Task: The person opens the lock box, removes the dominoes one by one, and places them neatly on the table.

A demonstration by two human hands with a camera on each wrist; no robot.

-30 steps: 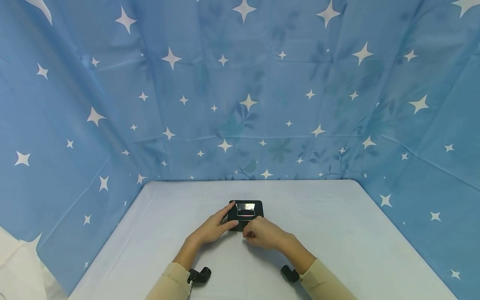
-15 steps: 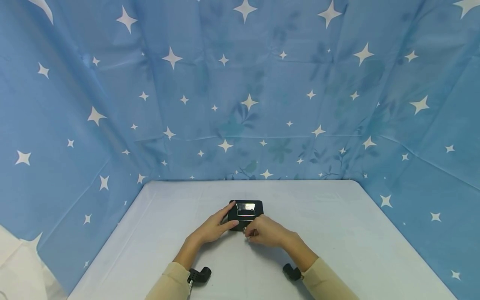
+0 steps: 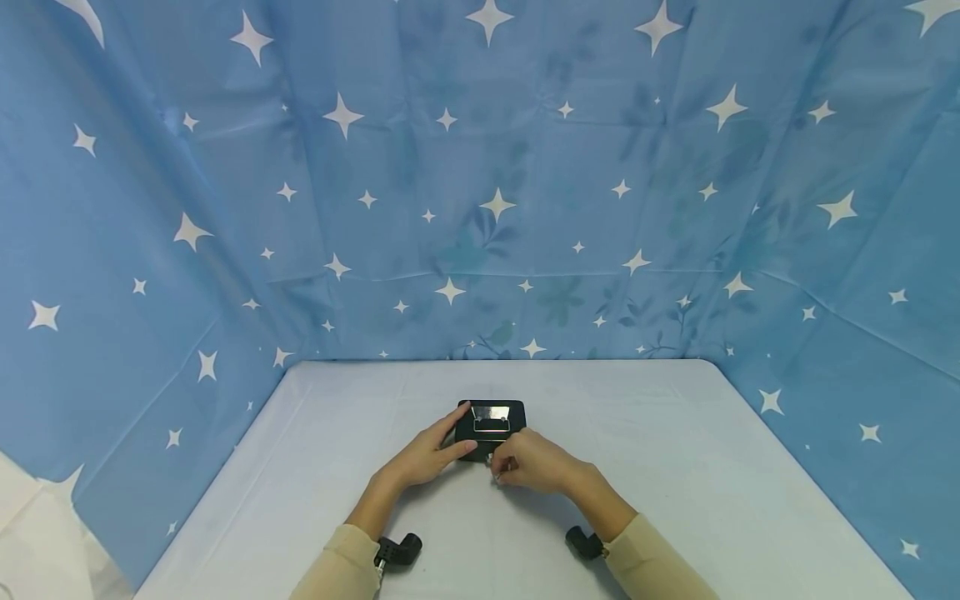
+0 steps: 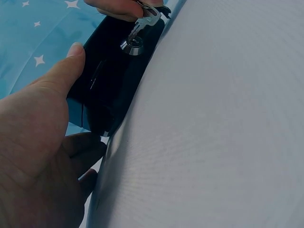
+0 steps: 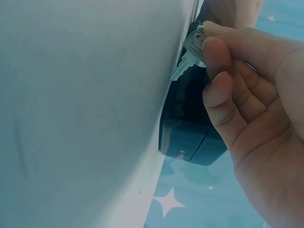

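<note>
A black cash box [image 3: 517, 418] with a silver handle [image 3: 492, 426] on its lid sits on the white table. My left hand [image 3: 426, 457] rests against the box's left end, thumb at the front edge and index finger along the lid. With curled fingers, my right hand [image 3: 534, 463] pinches a small silver key [image 4: 147, 20] at the front of the box. The key's tip is at the round silver lock [image 4: 132, 46]. A second key [image 5: 189, 56] dangles beside the right fingertips, its toothed end pointing down toward the tabletop. The right palm hides part of the box front.
The white-covered table [image 3: 360, 533] surrounds the box on every side. A blue curtain with white stars [image 3: 480, 167] hangs behind it and along both sides. Black wrist cameras are strapped below both hands.
The right hand has shifted slightly to the right and turned a little, baring the lock at the box front. The left hand and the box have stayed in place.
</note>
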